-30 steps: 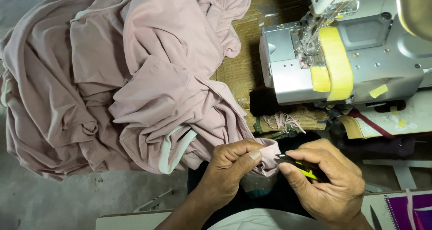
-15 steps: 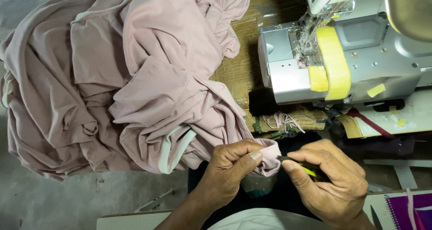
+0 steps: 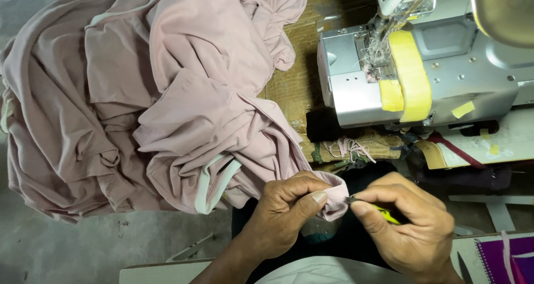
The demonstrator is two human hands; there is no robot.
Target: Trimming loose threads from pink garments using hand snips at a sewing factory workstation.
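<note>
Below the sewing machine (image 3: 423, 67), the left hand (image 3: 283, 217) curls in and pinches the edge of the pink cloth (image 3: 167, 106) between thumb and fingers. The right hand (image 3: 409, 225) is bent toward it, fingers closed tight around small yellow snips (image 3: 384, 213) touching that edge.
</note>
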